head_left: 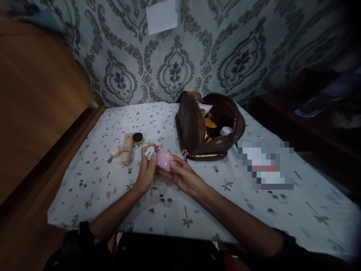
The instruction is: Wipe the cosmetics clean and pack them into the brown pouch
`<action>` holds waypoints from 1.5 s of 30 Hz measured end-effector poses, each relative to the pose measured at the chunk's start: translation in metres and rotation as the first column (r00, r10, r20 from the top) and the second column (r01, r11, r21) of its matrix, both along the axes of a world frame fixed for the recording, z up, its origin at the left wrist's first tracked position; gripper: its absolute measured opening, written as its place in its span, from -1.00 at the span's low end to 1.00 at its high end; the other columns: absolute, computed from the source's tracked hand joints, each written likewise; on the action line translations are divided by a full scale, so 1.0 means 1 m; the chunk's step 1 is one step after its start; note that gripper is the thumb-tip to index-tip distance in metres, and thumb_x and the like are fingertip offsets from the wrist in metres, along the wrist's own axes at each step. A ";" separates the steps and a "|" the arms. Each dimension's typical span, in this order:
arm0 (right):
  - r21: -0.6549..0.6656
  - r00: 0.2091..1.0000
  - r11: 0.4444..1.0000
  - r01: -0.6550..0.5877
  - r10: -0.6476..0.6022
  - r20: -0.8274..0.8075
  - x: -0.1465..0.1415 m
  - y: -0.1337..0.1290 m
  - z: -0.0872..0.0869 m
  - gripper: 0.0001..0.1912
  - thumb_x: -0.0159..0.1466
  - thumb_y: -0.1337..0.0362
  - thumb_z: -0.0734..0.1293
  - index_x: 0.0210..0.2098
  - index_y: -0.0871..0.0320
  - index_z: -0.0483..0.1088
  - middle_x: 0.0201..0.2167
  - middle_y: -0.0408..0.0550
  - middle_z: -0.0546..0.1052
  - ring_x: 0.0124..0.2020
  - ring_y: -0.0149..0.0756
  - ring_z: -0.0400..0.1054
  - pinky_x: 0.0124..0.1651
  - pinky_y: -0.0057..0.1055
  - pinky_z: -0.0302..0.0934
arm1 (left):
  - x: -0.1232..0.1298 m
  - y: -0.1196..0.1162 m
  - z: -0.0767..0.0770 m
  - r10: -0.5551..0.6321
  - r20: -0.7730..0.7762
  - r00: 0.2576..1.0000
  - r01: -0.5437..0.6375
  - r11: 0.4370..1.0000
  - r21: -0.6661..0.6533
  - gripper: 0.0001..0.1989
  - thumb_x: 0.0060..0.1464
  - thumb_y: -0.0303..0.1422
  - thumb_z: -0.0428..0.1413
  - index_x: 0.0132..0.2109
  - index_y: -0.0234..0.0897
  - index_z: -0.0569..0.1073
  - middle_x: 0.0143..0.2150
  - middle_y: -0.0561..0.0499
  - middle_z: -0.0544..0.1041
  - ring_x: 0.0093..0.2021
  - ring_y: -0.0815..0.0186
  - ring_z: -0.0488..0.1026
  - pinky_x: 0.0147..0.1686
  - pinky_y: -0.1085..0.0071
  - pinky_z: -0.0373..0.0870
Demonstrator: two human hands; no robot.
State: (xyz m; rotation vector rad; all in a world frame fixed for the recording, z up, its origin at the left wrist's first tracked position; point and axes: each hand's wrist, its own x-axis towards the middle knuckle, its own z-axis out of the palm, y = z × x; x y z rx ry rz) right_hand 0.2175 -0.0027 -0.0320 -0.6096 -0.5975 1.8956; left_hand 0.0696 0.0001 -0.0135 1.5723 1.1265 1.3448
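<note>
A glossy pink rounded jar (pixel 164 160) is in my right hand (pixel 184 175), with the thumb on its near side and the fingers beneath it. My left hand (pixel 147 169) is closed on a crumpled white wipe (pixel 150 152), right beside the jar's left end. To the left of that hand lie a beige squeeze tube (pixel 128 149), a small round pot with a dark green lid (pixel 138 138) and a small cream-coloured item (pixel 115 152). A pale round item (pixel 145 145) shows partly behind my left fingers.
An unzipped brown toiletry bag (pixel 194 126) stands behind my hands to the right, with several containers inside. A blurred-out flat item (pixel 262 165) lies farther right. The patterned white cloth (pixel 175 214) covers the surface. Wooden furniture (pixel 36 105) borders the left, papered wall behind.
</note>
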 end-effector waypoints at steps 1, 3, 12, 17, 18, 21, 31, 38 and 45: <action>0.008 1.000 1.000 -0.004 0.004 -0.003 0.000 0.000 0.000 -0.52 -0.03 0.15 0.60 -0.14 0.08 0.48 -0.11 -0.10 0.59 -0.15 -0.25 0.51 -0.02 -0.23 0.43 | -0.002 0.001 0.000 -0.008 -0.039 0.999 0.008 1.000 0.019 -0.57 0.31 0.01 -0.13 0.13 -0.16 0.22 0.10 -0.08 0.36 0.09 0.24 0.34 0.12 0.31 0.26; 0.028 1.000 0.999 -0.025 0.025 0.002 0.002 0.000 0.002 -0.50 -0.01 0.13 0.59 -0.10 0.09 0.48 -0.11 -0.07 0.59 -0.15 -0.25 0.51 -0.04 -0.24 0.44 | -0.007 0.004 0.000 -0.022 -0.117 0.993 0.027 0.999 0.043 -0.56 0.30 0.02 -0.13 0.10 -0.19 0.25 -0.01 -0.06 0.42 -0.03 0.24 0.39 0.00 0.33 0.31; 0.163 0.973 0.979 -0.120 0.083 0.215 0.005 -0.006 0.012 -0.47 -0.02 0.08 0.57 -0.07 0.10 0.54 -0.20 -0.09 0.59 -0.25 -0.37 0.43 -0.23 -0.50 0.33 | -0.022 0.009 0.007 -0.021 -0.270 0.963 0.032 0.999 0.038 -0.51 0.30 0.06 -0.19 -0.30 -0.22 0.35 -0.53 0.10 0.31 -0.50 0.31 0.24 -0.45 0.35 0.15; 0.185 0.957 0.972 -0.145 0.090 0.274 0.009 -0.005 0.015 -0.48 -0.05 0.05 0.57 -0.13 0.11 0.53 -0.26 -0.12 0.54 -0.37 -0.41 0.35 -0.41 -0.56 0.20 | -0.025 0.003 0.005 0.009 -0.250 0.968 0.022 0.993 0.120 -0.51 0.29 0.08 -0.17 -0.12 -0.23 0.39 -0.50 0.09 0.38 -0.52 0.30 0.29 -0.45 0.35 0.20; 0.179 0.961 0.972 -0.149 0.100 0.258 0.010 -0.005 0.016 -0.47 -0.06 0.06 0.58 -0.13 0.11 0.52 -0.25 -0.11 0.54 -0.36 -0.41 0.35 -0.40 -0.56 0.21 | -0.025 0.002 0.005 -0.018 -0.244 0.970 0.045 0.993 0.106 -0.50 0.29 0.08 -0.18 -0.13 -0.23 0.40 -0.50 0.09 0.37 -0.52 0.30 0.28 -0.45 0.35 0.20; 0.189 0.975 0.971 -0.144 0.107 0.193 0.013 -0.006 0.018 -0.44 -0.09 0.08 0.59 -0.13 0.10 0.47 -0.26 -0.12 0.51 -0.30 -0.37 0.38 -0.26 -0.49 0.29 | -0.020 0.004 0.004 -0.069 -0.211 0.975 0.079 0.996 0.039 -0.44 0.28 0.12 -0.23 -0.25 -0.22 0.42 -0.49 0.06 0.39 -0.46 0.28 0.30 -0.40 0.34 0.24; 0.348 0.928 0.931 0.110 -0.222 0.301 0.010 -0.001 0.019 -0.35 -0.15 0.07 0.62 -0.19 0.03 0.27 -0.21 -0.18 0.41 -0.27 -0.36 0.36 -0.22 -0.44 0.29 | -0.008 0.002 -0.018 -0.050 -0.087 0.995 0.026 0.968 -0.251 -0.42 0.24 0.16 -0.18 -0.38 -0.22 0.41 -0.38 -0.05 0.50 -0.27 0.20 0.43 -0.27 0.29 0.40; 0.458 0.762 0.836 0.302 -0.501 0.411 0.014 0.008 0.009 -0.36 -0.09 0.12 0.59 -0.15 0.01 0.20 -0.19 -0.17 0.40 -0.25 -0.35 0.35 -0.21 -0.40 0.29 | 0.000 -0.008 -0.014 -0.415 0.152 0.897 0.438 0.784 -0.440 -0.56 0.19 0.08 0.00 -0.07 -0.20 0.28 -0.43 0.10 0.47 -0.58 0.40 0.33 -0.64 0.50 0.19; 0.655 0.507 0.726 0.208 -0.653 0.563 0.017 0.007 -0.001 -0.48 0.01 0.17 0.54 -0.10 0.07 0.30 -0.24 -0.13 0.41 -0.35 -0.33 0.29 -0.32 -0.40 0.23 | -0.007 -0.005 -0.006 -0.185 -0.257 0.948 0.140 0.973 -0.182 -0.78 0.26 -0.17 -0.03 -0.27 -0.22 0.26 -0.54 0.15 0.40 -0.53 0.37 0.34 -0.45 0.43 0.28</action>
